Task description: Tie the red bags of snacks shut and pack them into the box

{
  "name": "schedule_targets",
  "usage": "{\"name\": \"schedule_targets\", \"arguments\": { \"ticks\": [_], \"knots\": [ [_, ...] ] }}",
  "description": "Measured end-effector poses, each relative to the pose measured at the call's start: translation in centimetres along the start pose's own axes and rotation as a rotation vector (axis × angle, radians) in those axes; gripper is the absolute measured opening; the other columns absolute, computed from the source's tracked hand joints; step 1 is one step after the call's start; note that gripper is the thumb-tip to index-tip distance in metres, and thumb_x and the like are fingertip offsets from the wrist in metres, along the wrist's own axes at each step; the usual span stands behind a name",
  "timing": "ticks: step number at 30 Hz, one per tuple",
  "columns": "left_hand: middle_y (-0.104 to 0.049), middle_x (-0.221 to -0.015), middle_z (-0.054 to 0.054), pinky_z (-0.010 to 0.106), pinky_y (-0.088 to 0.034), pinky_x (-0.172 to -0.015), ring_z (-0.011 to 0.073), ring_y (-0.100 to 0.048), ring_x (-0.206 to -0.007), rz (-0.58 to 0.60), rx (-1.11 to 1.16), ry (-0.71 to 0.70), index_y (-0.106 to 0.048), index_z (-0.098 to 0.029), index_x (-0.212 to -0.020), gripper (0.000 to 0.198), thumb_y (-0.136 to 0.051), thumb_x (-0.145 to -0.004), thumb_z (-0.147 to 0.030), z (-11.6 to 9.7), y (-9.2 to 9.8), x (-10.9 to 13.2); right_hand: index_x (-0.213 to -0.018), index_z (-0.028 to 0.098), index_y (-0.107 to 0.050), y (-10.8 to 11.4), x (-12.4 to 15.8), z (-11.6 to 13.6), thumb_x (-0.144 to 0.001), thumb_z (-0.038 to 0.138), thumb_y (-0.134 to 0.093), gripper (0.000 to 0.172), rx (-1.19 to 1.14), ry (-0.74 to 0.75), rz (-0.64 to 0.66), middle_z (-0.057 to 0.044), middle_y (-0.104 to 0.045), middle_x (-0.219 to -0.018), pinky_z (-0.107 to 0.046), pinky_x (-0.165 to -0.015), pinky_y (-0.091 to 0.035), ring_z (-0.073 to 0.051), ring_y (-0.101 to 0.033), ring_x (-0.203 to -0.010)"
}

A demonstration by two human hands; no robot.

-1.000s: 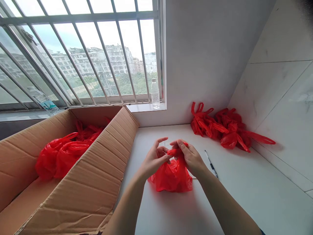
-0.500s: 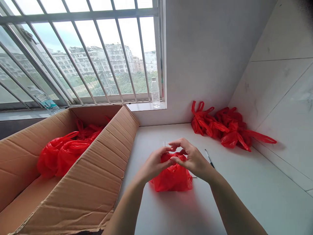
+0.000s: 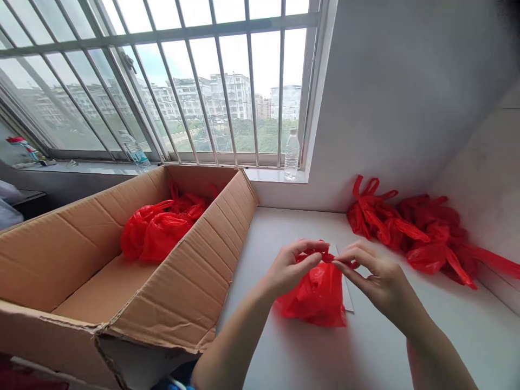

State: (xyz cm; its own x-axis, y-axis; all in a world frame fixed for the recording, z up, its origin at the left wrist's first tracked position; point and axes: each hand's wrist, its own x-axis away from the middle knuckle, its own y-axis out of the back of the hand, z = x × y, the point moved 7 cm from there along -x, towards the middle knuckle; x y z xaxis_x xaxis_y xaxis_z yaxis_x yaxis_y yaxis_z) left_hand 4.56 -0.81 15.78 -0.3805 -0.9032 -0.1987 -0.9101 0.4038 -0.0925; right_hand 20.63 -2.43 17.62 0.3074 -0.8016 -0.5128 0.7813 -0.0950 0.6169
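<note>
An open cardboard box (image 3: 122, 271) holding tied red bags (image 3: 162, 230) stands just left of the white counter (image 3: 406, 336), a heap of loose red bags (image 3: 414, 227) fills the far right corner, and 2 water bottles (image 3: 291, 154) stand on the window sill. Bare counter lies open in front and to the right of the hands. The left hand (image 3: 290, 268) and right hand (image 3: 379, 281) each pinch, thumb against forefinger, the top of 1 red bag (image 3: 319, 295) resting on the counter between them, over a white card (image 3: 347, 295).
</note>
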Motion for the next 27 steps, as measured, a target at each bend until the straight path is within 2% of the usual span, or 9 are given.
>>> {"name": "schedule_targets", "arguments": {
  "ticks": [3, 7, 10, 12, 15, 18, 20, 23, 27],
  "knots": [
    [-0.068, -0.114, 0.011, 0.037, -0.047, -0.100, 0.0241, -0.064, -0.107, -0.068, 0.166, 0.065, -0.073, -0.018, -0.115, 0.033, -0.067, -0.090, -0.039, 0.4, 0.7, 0.1, -0.092, 0.027, -0.071, 0.3, 1.2, -0.8, -0.093, 0.049, -0.060, 0.025, -0.011, -0.088, 0.041, -0.004, -0.067, -0.083, -0.028, -0.059, -0.052, -0.019, -0.063, -0.073],
    [-0.069, -0.110, 0.009, 0.034, -0.043, -0.101, 0.0217, -0.061, -0.107, -0.184, 0.413, 0.074, -0.075, -0.019, -0.114, 0.033, -0.067, -0.087, -0.038, 1.3, 2.3, -0.3, -0.089, 0.025, -0.073, 0.3, 4.1, -4.2, -0.087, 0.055, -0.065, 0.031, -0.034, -0.256, 0.110, -0.006, -0.070, -0.082, -0.028, -0.064, -0.055, -0.022, -0.065, -0.075],
    [-0.068, -0.108, 0.008, 0.032, -0.043, -0.097, 0.0203, -0.059, -0.108, -0.301, 0.570, 0.120, -0.077, -0.020, -0.106, 0.029, -0.067, -0.084, -0.036, 2.8, 3.7, -0.7, -0.082, 0.026, -0.073, 0.4, 6.6, -7.4, -0.080, 0.061, -0.068, 0.036, -0.015, -0.359, 0.156, -0.004, -0.065, -0.069, -0.027, -0.053, -0.051, -0.019, -0.060, -0.059],
    [-0.068, -0.104, 0.007, 0.031, -0.042, -0.097, 0.0191, -0.059, -0.105, -0.382, 0.637, 0.147, -0.077, -0.020, -0.102, 0.027, -0.068, -0.081, -0.034, 3.6, 4.5, -0.9, -0.079, 0.026, -0.074, 0.6, 8.2, -9.0, -0.076, 0.064, -0.069, 0.038, -0.002, -0.422, 0.176, -0.003, -0.063, -0.065, -0.026, -0.050, -0.050, -0.019, -0.058, -0.056],
    [-0.066, -0.095, 0.005, 0.029, -0.042, -0.096, 0.0163, -0.060, -0.097, -0.488, 0.692, 0.147, -0.076, -0.019, -0.098, 0.025, -0.069, -0.077, -0.032, 4.3, 5.7, -1.1, -0.077, 0.026, -0.074, 1.1, 9.9, -10.1, -0.074, 0.066, -0.067, 0.041, 0.004, -0.483, 0.183, -0.004, -0.061, -0.065, -0.027, -0.051, -0.051, -0.020, -0.058, -0.059],
    [-0.064, -0.087, 0.003, 0.029, -0.043, -0.094, 0.0141, -0.061, -0.088, -0.554, 0.738, 0.123, -0.071, -0.019, -0.102, 0.027, -0.066, -0.079, -0.031, 4.6, 6.5, -1.2, -0.076, 0.025, -0.073, 1.0, 10.6, -9.9, -0.077, 0.066, -0.064, 0.042, -0.026, -0.506, 0.232, -0.004, -0.059, -0.064, -0.028, -0.052, -0.050, -0.020, -0.057, -0.060],
    [-0.065, -0.086, 0.001, 0.030, -0.043, -0.094, 0.0135, -0.062, -0.086, -0.574, 0.695, 0.059, -0.066, -0.020, -0.111, 0.032, -0.065, -0.080, -0.030, 4.4, 7.1, -1.3, -0.076, 0.025, -0.073, 0.4, 10.5, -9.4, -0.079, 0.065, -0.063, 0.041, -0.055, -0.521, 0.286, -0.004, -0.060, -0.065, -0.028, -0.053, -0.051, -0.021, -0.058, -0.060],
    [-0.068, -0.090, 0.002, 0.033, -0.042, -0.096, 0.0153, -0.064, -0.092, -0.516, 0.417, -0.030, -0.058, -0.021, -0.122, 0.039, -0.064, -0.085, -0.032, 3.3, 7.3, -1.6, -0.079, 0.025, -0.073, -0.8, 9.9, -7.9, -0.083, 0.063, -0.061, 0.040, -0.119, -0.531, 0.360, -0.004, -0.065, -0.069, -0.029, -0.058, -0.052, -0.021, -0.061, -0.065],
    [-0.070, -0.094, 0.005, 0.036, -0.042, -0.097, 0.0208, -0.065, -0.101, -0.363, -0.040, -0.031, -0.052, -0.019, -0.131, 0.050, -0.063, -0.089, -0.045, 3.2, 7.0, -1.3, -0.092, 0.026, -0.073, -0.6, 9.1, -7.0, -0.087, 0.061, -0.057, 0.039, -0.180, -0.509, 0.301, -0.004, -0.071, -0.078, -0.030, -0.065, -0.053, -0.023, -0.067, -0.075]
  ]
}}
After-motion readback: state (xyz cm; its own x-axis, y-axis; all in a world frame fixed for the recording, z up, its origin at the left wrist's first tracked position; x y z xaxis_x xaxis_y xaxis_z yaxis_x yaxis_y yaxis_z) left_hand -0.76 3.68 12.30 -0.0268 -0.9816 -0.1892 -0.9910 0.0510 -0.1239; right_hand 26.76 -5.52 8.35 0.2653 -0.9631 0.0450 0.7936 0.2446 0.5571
